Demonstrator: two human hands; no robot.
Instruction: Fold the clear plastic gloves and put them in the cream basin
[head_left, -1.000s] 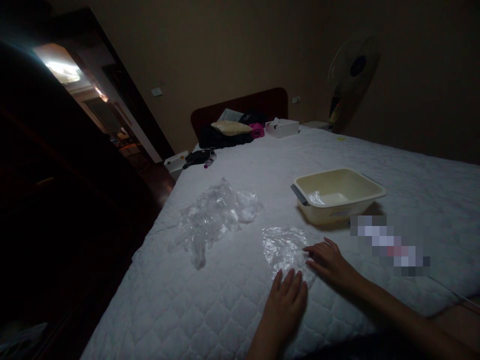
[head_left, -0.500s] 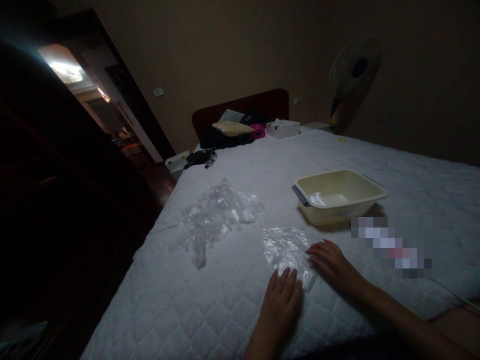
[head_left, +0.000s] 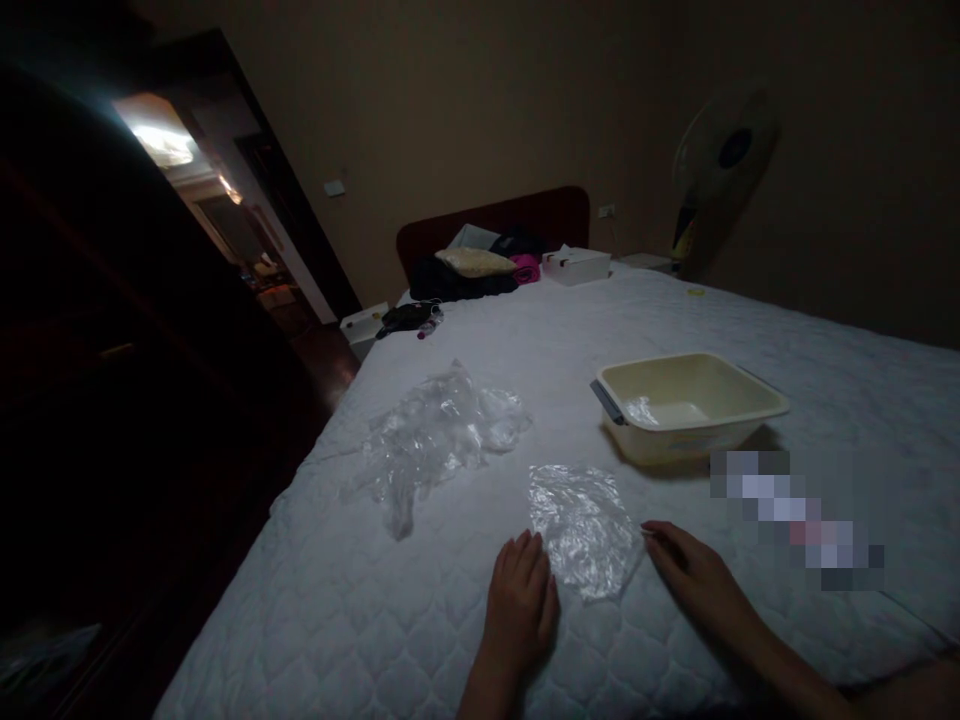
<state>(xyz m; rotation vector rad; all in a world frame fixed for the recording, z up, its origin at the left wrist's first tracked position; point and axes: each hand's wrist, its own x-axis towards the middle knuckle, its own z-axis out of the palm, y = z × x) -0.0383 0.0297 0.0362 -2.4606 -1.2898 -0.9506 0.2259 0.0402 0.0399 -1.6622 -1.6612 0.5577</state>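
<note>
A flattened clear plastic bag (head_left: 585, 530) lies on the quilted white bedding in front of me, its film wrinkled and shiny. My left hand (head_left: 519, 600) rests palm down at the bag's left edge, fingers stretched out and touching it. At the opposite edge, my right hand (head_left: 694, 580) pinches the bag's right corner between thumb and fingertips. Left of the bag is a loose, crumpled heap of clear plastic bags (head_left: 450, 425). Beyond my right hand stands a cream plastic basin (head_left: 675, 445) with grey handles and a bit of clear plastic inside.
A blurred-out object (head_left: 795, 515) with a cord lies to the right. Toward the headboard (head_left: 495, 215) are a pillow (head_left: 476, 262), dark clothes and a white box (head_left: 577, 265). A standing fan (head_left: 727, 150) is at the back right; a doorway opens on the left.
My left hand has moved left, off the bag's lower part to its left edge. My right hand has shifted right and down and now pinches the corner. The bag looks more spread out.
</note>
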